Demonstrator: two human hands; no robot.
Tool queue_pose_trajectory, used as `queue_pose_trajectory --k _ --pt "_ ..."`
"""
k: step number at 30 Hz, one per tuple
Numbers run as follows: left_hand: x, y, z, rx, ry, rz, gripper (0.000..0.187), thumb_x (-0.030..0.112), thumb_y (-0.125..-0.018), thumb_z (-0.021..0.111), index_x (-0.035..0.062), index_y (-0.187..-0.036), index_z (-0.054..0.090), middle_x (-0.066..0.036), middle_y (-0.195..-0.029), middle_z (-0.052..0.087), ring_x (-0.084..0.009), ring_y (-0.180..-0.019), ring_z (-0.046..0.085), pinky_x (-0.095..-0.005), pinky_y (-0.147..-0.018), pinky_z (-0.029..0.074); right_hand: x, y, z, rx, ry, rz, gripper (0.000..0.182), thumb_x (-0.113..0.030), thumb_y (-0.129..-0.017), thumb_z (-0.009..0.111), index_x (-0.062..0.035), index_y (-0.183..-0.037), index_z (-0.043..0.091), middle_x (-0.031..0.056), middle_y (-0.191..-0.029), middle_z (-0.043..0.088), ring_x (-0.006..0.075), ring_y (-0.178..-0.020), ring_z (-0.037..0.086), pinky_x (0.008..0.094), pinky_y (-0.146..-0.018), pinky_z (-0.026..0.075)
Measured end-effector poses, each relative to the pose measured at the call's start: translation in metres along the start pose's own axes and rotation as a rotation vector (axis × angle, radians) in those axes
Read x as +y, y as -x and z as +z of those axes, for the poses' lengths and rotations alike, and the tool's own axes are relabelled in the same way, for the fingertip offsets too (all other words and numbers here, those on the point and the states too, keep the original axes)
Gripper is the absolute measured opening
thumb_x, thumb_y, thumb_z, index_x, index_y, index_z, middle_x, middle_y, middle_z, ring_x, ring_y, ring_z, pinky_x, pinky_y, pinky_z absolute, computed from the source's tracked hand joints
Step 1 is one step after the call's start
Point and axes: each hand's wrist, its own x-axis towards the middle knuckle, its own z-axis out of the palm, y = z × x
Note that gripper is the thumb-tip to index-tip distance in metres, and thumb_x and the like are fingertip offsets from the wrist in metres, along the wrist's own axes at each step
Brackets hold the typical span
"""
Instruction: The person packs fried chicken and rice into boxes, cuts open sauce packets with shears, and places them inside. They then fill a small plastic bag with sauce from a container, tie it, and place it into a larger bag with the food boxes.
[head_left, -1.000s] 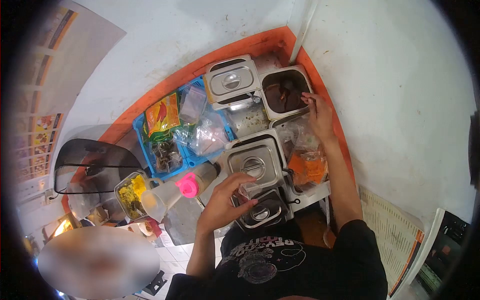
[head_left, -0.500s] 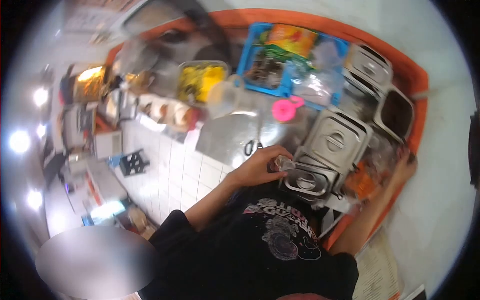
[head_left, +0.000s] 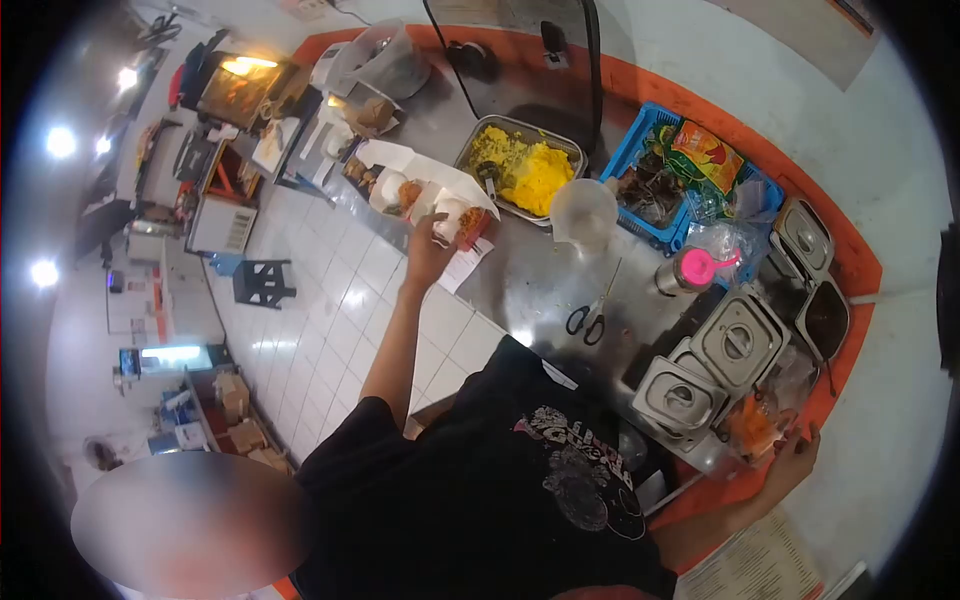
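My left hand [head_left: 430, 250] reaches over the near side of a paper food box [head_left: 483, 193], its fingers apart at a white mound of rice [head_left: 449, 215]. Beside that mound sits a reddish-brown fried piece [head_left: 470, 228]. A second white mound [head_left: 395, 190] with a browned piece lies further along the row of boxes. Far to the right, my right hand [head_left: 795, 458] rests at the orange counter edge, fingers loosely spread, close to a clear plastic bag with orange contents [head_left: 752, 425].
A metal pan of yellow rice [head_left: 540, 175] stands behind the boxes, next to a translucent tub [head_left: 585, 212]. Scissors [head_left: 592, 322] lie on the steel counter. A pink-lidded container [head_left: 690, 270], blue baskets [head_left: 640, 235] with packets and lidded metal pans [head_left: 740, 340] stand to the right.
My left hand has moved left from the lidded pans to the food boxes; the small clear item in it no longer shows. My right hand stays along the counter edge. The view has shifted.
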Motion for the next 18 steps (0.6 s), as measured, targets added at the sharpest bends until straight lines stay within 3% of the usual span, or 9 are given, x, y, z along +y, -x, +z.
queue_pose_trajectory --k 2,5,7,8,9,10,12,13,18 --pt "-0.025 -0.024 -0.010 -0.013 -0.014 0.076 0.049 0.004 -0.070 0.078 0.0017 -0.115 0.058 -0.014 -0.110 0.062 -0.0205 -0.071 0.064 -0.0314 -0.064 0.053 -0.012 0.032 0.005 0.049 -0.024 -0.070 0.043 -0.026 -0.099 0.057 0.0010 -0.131 0.051 0.0071 -0.076 0.063 0.0093 -0.059 0.057 0.0241 -0.053 0.046" --pt "-0.078 -0.057 -0.014 -0.097 -0.168 0.258 0.067 0.013 -0.071 0.083 0.0031 -0.129 0.050 -0.016 -0.125 0.054 -0.0255 -0.100 0.059 -0.0328 -0.077 0.054 -0.049 0.098 0.021 0.036 -0.023 0.122 0.039 -0.022 -0.098 0.056 0.0008 -0.129 0.054 0.0086 -0.085 0.065 0.0127 -0.069 0.060 0.0289 -0.062 0.049" --pt "-0.104 -0.074 -0.009 -0.188 -0.176 0.395 0.089 0.022 -0.070 0.086 0.0036 -0.143 0.038 -0.018 -0.140 0.041 -0.0322 -0.131 0.039 -0.0383 -0.097 0.048 -0.057 0.155 0.063 0.303 -0.015 -0.227 0.036 -0.018 -0.096 0.056 0.0028 -0.126 0.056 0.0082 -0.085 0.066 0.0166 -0.070 0.060 0.0338 -0.063 0.049" --pt "-0.074 -0.073 -0.020 -0.151 -0.090 0.461 0.087 0.022 -0.067 0.089 0.0010 -0.139 0.044 -0.021 -0.137 0.049 -0.0315 -0.124 0.049 -0.0400 -0.100 0.043 -0.070 0.189 0.077 0.336 0.055 -0.225 0.035 -0.016 -0.094 0.057 0.0022 -0.123 0.058 0.0099 -0.085 0.069 0.0221 -0.073 0.062 0.0382 -0.067 0.050" --pt "-0.069 -0.075 -0.017 -0.111 0.012 0.510 0.083 0.020 -0.066 0.089 0.0006 -0.136 0.047 -0.020 -0.135 0.051 -0.0293 -0.118 0.052 -0.0376 -0.089 0.049 -0.105 0.227 0.091 0.264 -0.035 0.075 0.034 -0.018 -0.092 0.058 -0.0003 -0.121 0.060 0.0151 -0.083 0.069 0.0251 -0.072 0.064 0.0401 -0.067 0.050" --pt "-0.087 -0.090 -0.016 -0.096 -0.027 0.665 0.074 0.017 -0.071 0.086 0.0004 -0.133 0.050 -0.018 -0.129 0.057 -0.0274 -0.099 0.060 -0.0331 -0.075 0.052 -0.135 0.259 0.106 0.212 0.051 0.265 0.027 -0.015 -0.093 0.058 -0.0007 -0.115 0.063 0.0190 -0.099 0.069 0.0255 -0.090 0.067 0.0366 -0.079 0.051" --pt "-0.067 -0.081 -0.031 -0.282 0.068 0.559 0.053 0.016 -0.083 0.075 0.0008 -0.129 0.053 -0.012 -0.111 0.064 -0.0182 -0.065 0.057 -0.0300 -0.061 0.049 -0.138 0.322 0.161 0.193 -0.040 0.356 0.025 -0.016 -0.088 0.060 -0.0019 -0.108 0.064 0.0215 -0.093 0.068 0.0354 -0.084 0.066 0.0435 -0.070 0.051" --pt "-0.052 -0.073 -0.043 -0.348 -0.066 0.644 0.049 0.018 -0.086 0.072 0.0002 -0.129 0.053 -0.010 -0.105 0.063 -0.0151 -0.064 0.055 -0.0298 -0.058 0.046 -0.132 0.350 0.189 0.144 0.165 0.117 0.028 -0.016 -0.085 0.060 -0.0031 -0.110 0.064 0.0221 -0.092 0.067 0.0385 -0.085 0.065 0.0453 -0.070 0.051" --pt "-0.054 -0.035 -0.006 -1.059 0.575 0.794 0.041 0.009 -0.091 0.060 -0.0010 -0.130 0.051 -0.012 -0.099 0.061 -0.0153 -0.080 0.057 -0.0256 -0.073 0.048 -0.195 0.472 0.248 -0.050 -0.171 0.084 0.037 -0.023 -0.088 0.064 -0.0057 -0.120 0.060 0.0161 -0.099 0.068 0.0351 -0.091 0.065 0.0442 -0.080 0.051"
